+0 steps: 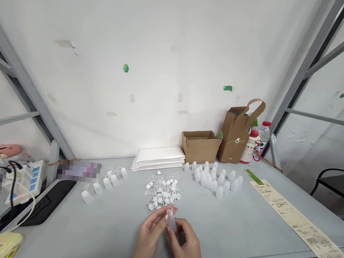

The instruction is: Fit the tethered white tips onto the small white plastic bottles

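In front of me, near the table's front edge, my left hand (152, 228) and my right hand (186, 243) meet around a small translucent white dome-shaped cap (171, 222). The left thumb and fingers pinch its upper end, where a small white piece seems to sit; the fingers partly hide it. My right fingers grip the cap's side. Just beyond my hands lies a loose pile of small white plugs with thin loops (164, 192). Several matching dome caps (208, 181) stand upright to the right of the pile. To the left lie several caps with loops attached (107, 183).
At the back are a stack of white sheets (159, 159), an open cardboard box (201, 148), a brown paper bag (234, 140) and bottles (248, 150). A long printed strip (299, 226) overhangs the right edge. A power strip (31, 181) with cables occupies the left.
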`<state>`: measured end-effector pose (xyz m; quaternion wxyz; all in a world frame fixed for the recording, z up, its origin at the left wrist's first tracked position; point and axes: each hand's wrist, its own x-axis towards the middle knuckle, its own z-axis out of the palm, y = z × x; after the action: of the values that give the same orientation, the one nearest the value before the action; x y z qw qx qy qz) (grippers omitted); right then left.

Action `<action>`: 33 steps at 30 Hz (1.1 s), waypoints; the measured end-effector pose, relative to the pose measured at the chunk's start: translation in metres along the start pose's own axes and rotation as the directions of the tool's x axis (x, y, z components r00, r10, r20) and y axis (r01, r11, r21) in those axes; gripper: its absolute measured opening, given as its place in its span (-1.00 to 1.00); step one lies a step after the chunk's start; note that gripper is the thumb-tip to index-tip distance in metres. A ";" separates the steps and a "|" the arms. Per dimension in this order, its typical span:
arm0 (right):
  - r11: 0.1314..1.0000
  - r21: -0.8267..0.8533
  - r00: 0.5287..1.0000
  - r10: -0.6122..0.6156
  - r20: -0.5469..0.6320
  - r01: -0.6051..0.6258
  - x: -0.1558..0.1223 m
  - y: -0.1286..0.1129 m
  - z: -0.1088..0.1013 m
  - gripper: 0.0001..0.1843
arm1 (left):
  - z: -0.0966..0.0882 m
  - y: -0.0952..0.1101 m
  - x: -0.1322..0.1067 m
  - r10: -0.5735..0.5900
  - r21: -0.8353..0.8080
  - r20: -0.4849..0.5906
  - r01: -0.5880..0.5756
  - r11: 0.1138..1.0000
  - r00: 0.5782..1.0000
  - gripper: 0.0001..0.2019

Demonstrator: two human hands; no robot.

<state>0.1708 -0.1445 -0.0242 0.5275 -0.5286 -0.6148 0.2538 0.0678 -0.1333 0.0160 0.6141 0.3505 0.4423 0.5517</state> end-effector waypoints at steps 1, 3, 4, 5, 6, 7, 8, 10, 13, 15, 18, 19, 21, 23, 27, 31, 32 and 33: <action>1.000 -0.006 1.000 0.013 -0.016 -0.013 -0.001 0.001 0.001 -0.80 | 0.001 0.000 -0.001 -0.009 -0.015 0.018 0.009 1.000 1.000 -0.68; 1.000 -0.018 0.999 0.022 -0.042 -0.023 -0.002 0.004 0.002 -0.81 | 0.003 -0.001 -0.003 -0.022 -0.042 0.040 0.024 0.999 0.999 -0.67; 0.999 -0.025 0.998 0.022 -0.051 -0.023 -0.003 0.005 0.003 -0.81 | 0.005 -0.002 -0.004 -0.028 -0.050 0.043 0.030 0.998 0.999 -0.67; 0.999 -0.035 0.998 0.019 -0.056 -0.021 -0.004 0.006 0.004 -0.81 | 0.006 -0.003 -0.004 -0.036 -0.053 0.039 0.038 0.998 0.999 -0.67; 0.999 -0.047 0.998 0.015 -0.062 -0.018 -0.005 0.007 0.005 -0.82 | 0.007 -0.004 -0.004 -0.045 -0.053 0.028 0.046 0.998 0.999 -0.68; 0.998 -0.061 0.998 0.008 -0.070 -0.012 -0.005 0.009 0.006 -0.82 | 0.008 -0.004 -0.004 -0.055 -0.050 0.015 0.056 0.997 0.998 -0.68; 0.997 -0.074 0.997 -0.002 -0.073 -0.004 -0.006 0.009 0.006 -0.82 | 0.009 -0.004 -0.005 -0.064 -0.047 0.005 0.064 0.997 0.998 -0.68; 0.995 -0.095 0.996 -0.029 -0.083 0.021 -0.006 0.011 0.008 -0.83 | 0.011 -0.004 -0.005 -0.076 -0.050 -0.008 0.076 0.996 0.997 -0.68; 0.991 -0.117 0.992 -0.080 -0.102 0.068 -0.007 0.011 0.009 -0.82 | 0.012 -0.003 -0.006 -0.085 -0.085 -0.009 0.084 0.993 0.996 -0.68; 0.988 -0.129 0.987 -0.105 -0.118 0.090 -0.006 0.010 0.009 -0.80 | 0.012 -0.002 -0.006 -0.089 -0.110 -0.009 0.087 0.990 0.996 -0.67; 0.985 -0.146 0.986 -0.110 -0.127 0.091 -0.006 0.009 0.009 -0.78 | 0.011 -0.001 -0.006 -0.099 -0.123 -0.021 0.096 0.988 0.995 -0.67; 0.985 -0.151 0.986 -0.109 -0.129 0.089 -0.006 0.008 0.009 -0.77 | 0.011 -0.001 -0.006 -0.105 -0.122 -0.025 0.101 0.987 0.994 -0.67; 0.984 -0.160 0.987 -0.104 -0.125 0.083 -0.006 0.009 0.009 -0.76 | 0.010 -0.001 -0.006 -0.112 -0.116 -0.036 0.107 0.987 0.993 -0.68; 0.981 -0.171 0.986 -0.109 -0.124 0.087 -0.006 0.009 0.010 -0.74 | 0.009 -0.001 -0.005 -0.111 -0.103 -0.048 0.105 0.989 0.993 -0.68; 0.979 -0.183 0.988 -0.112 -0.110 0.091 -0.006 0.009 0.010 -0.72 | 0.007 -0.003 -0.003 -0.118 -0.090 -0.047 0.113 0.989 0.992 -0.67; 0.982 -0.175 0.993 -0.089 -0.079 0.074 -0.006 0.009 0.009 -0.73 | 0.004 -0.004 -0.002 -0.126 -0.115 -0.009 0.124 0.986 0.992 -0.66; 0.982 -0.173 0.994 -0.083 -0.071 0.070 -0.006 0.008 0.009 -0.73 | 0.003 -0.004 -0.001 -0.127 -0.114 -0.001 0.126 0.986 0.992 -0.67; 0.983 -0.170 0.995 -0.076 -0.065 0.065 -0.006 0.008 0.009 -0.74 | 0.002 -0.004 -0.001 -0.127 -0.109 0.006 0.127 0.986 0.992 -0.68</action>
<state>0.1653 -0.1456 -0.0364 0.5113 -0.5577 -0.6332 0.1634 0.0712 -0.1350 0.0134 0.6662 0.2872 0.4331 0.5349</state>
